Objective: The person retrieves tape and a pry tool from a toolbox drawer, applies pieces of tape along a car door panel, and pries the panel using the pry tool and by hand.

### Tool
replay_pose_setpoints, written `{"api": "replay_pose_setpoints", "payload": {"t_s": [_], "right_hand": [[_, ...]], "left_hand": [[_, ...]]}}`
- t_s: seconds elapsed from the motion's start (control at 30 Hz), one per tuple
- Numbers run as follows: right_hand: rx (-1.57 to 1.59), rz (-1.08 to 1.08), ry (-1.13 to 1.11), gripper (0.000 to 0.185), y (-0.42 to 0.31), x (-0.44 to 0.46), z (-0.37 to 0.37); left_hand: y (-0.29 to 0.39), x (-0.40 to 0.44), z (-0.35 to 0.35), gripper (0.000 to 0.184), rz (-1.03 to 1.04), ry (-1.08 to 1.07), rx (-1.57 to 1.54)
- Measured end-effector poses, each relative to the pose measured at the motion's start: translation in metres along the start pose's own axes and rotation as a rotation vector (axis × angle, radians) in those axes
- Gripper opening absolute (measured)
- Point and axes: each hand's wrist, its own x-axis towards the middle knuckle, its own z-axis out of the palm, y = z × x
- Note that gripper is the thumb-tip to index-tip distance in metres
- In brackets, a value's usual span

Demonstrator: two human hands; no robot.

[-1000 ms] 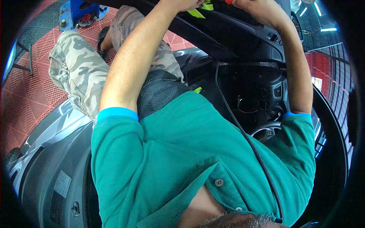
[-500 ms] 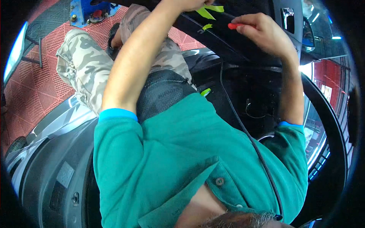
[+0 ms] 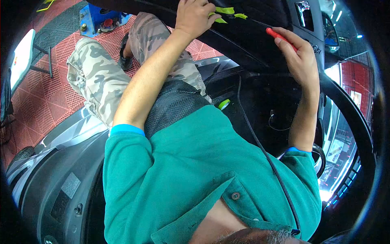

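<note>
My left hand [image 3: 195,18] is at the top, against the dark car interior panel [image 3: 260,16]. Its fingers are bent and closed, and what they hold is hidden. Beside them, bright yellow-green tape strips [image 3: 224,10] lie on the panel, with another small piece [image 3: 241,16] to their right. My right hand [image 3: 298,57] is closed round a red, slim tool [image 3: 276,34], whose tip points up and left, near the panel's surface. A roll of the same green tape [image 3: 224,104] lies near my waist.
A black cable [image 3: 254,130] runs down over my shirt. On the left are a car door sill [image 3: 61,171], red floor tiles [image 3: 36,105], a blue metal stand [image 3: 95,18] and a chair [image 3: 24,55]. A door mirror [image 3: 331,34] is at the upper right.
My view has shifted, showing more of my left hand and the tape. My right hand has moved lower and turned, so more of the red tool shows.
</note>
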Motion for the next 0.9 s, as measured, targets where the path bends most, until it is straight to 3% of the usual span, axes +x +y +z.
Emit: {"api": "replay_pose_setpoints", "payload": {"t_s": [0.07, 0.27, 0.57, 0.9], "right_hand": [[-0.023, -0.008, 0.028, 0.036, -0.001, 0.002, 0.002], [-0.040, -0.016, 0.049, 0.036, -0.001, 0.009, 0.006], [-0.093, -0.058, 0.064, 0.036, -0.002, 0.029, 0.020], [-0.303, -0.071, 0.056, 0.029, -0.047, 0.015, 0.037]], "left_hand": [[0.010, 0.008, 0.000, 0.021, -0.102, -0.044, 0.091], [0.007, 0.012, 0.002, 0.025, -0.138, -0.080, 0.096], [-0.016, -0.003, 0.002, 0.004, -0.053, -0.115, 0.058], [-0.002, 0.003, -0.007, 0.016, -0.129, -0.161, 0.003]]}}
